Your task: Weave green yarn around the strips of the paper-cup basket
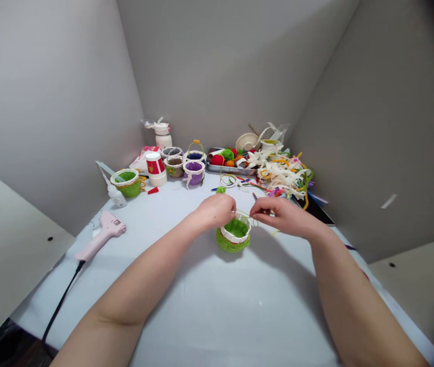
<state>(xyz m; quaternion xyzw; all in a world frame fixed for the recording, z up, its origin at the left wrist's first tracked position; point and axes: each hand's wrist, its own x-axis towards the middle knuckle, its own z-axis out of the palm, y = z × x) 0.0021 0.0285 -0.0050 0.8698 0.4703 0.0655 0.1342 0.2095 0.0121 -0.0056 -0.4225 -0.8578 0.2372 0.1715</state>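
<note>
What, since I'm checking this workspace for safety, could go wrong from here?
The thin green strand at the right hand might snag on the white segmented rim of the small round green yarn basket. The pale pink glue gun could be dragged if its black cord, running over the edge of the white table, gets tugged.

Pale table (217,311) — glue gun (104,235), tray (219,168) — green basket (233,246), seemingly.
</note>
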